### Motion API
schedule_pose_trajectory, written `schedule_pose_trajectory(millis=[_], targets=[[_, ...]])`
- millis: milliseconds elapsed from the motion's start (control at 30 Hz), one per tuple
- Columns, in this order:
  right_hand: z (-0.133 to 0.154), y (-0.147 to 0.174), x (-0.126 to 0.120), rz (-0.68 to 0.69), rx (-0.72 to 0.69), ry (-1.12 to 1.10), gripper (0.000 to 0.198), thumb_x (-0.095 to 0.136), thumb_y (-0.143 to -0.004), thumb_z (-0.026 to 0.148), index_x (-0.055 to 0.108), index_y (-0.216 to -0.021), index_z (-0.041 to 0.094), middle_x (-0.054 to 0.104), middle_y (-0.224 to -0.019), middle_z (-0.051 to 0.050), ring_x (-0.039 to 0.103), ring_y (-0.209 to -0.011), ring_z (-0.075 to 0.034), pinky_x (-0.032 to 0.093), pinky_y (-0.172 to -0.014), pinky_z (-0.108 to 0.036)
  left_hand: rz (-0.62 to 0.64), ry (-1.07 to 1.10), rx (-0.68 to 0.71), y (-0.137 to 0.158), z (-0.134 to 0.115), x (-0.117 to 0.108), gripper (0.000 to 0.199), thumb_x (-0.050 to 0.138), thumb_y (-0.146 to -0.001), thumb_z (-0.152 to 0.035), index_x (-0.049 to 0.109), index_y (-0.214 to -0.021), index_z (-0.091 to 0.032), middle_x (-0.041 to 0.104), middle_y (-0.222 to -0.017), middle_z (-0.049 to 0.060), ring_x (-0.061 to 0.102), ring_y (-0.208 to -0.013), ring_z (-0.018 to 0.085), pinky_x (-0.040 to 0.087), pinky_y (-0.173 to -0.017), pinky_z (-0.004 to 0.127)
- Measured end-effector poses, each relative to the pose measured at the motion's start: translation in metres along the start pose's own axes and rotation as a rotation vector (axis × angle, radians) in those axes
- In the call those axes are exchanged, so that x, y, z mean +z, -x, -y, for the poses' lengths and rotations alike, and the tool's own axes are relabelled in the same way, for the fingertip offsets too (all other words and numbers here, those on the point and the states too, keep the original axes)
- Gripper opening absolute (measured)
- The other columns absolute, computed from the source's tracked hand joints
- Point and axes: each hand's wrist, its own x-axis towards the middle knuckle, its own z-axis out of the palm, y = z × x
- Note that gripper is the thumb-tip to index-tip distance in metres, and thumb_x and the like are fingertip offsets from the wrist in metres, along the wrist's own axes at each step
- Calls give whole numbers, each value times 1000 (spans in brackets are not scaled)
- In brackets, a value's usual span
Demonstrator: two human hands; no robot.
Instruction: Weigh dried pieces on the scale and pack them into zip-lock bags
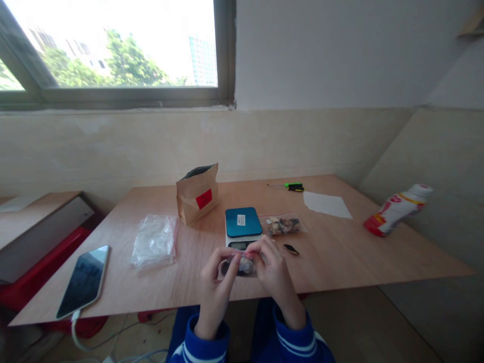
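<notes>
My left hand and my right hand pinch the top edge of a small clear zip bag close to the table's front edge. Dark and pale pieces show inside the bag; I cannot make out their kind. Just beyond my fingers lies a digital scale with a blue platform, its display partly hidden by my hands. A second filled zip bag lies to the right of the scale. One loose dark piece with a pale rim rests on the table near my right hand.
A brown paper pouch stands open behind a stack of clear zip bags. At left lies a phone with a charging cable. Toward the right are screwdrivers, a white paper and a red-white bottle.
</notes>
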Motion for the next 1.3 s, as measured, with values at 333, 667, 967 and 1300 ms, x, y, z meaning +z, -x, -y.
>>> schedule_pose_trajectory(millis=[333, 667, 967, 1300], targets=[[1, -3, 9, 153, 159, -164, 11, 51, -91, 20, 57, -82, 19, 55, -80, -3, 57, -77, -15, 46, -70, -26, -71, -2, -61, -6, 7, -4, 20, 58, -86, -38, 60, -87, -18, 65, -80, 1, 62, -74, 14, 49, -66, 22], [14, -44, 5, 315, 270, -123, 9, 52, -91, 24, 57, -85, 20, 61, -85, -3, 59, -82, -16, 47, -75, -27, -86, 56, -110, -34, -10, -10, 22, 60, -84, -40, 60, -84, -18, 64, -75, 0, 61, -69, 12, 46, -59, 20], [26, -92, 4, 496, 241, -22, 8, 58, -87, 27, 58, -93, 21, 62, -81, 0, 59, -77, -16, 44, -72, -28, -163, 194, -137, -56, -21, -14, 23, 61, -83, -40, 59, -86, -18, 63, -76, -1, 58, -65, 10, 44, -56, 18], [2, -83, 6, 438, 162, 51, 15, 47, -90, 11, 55, -80, 20, 59, -83, -3, 55, -83, -18, 40, -75, -31, 2, 98, -133, -55, -14, -13, 22, 53, -89, -38, 55, -80, -18, 60, -73, -1, 56, -66, 10, 43, -60, 20]])
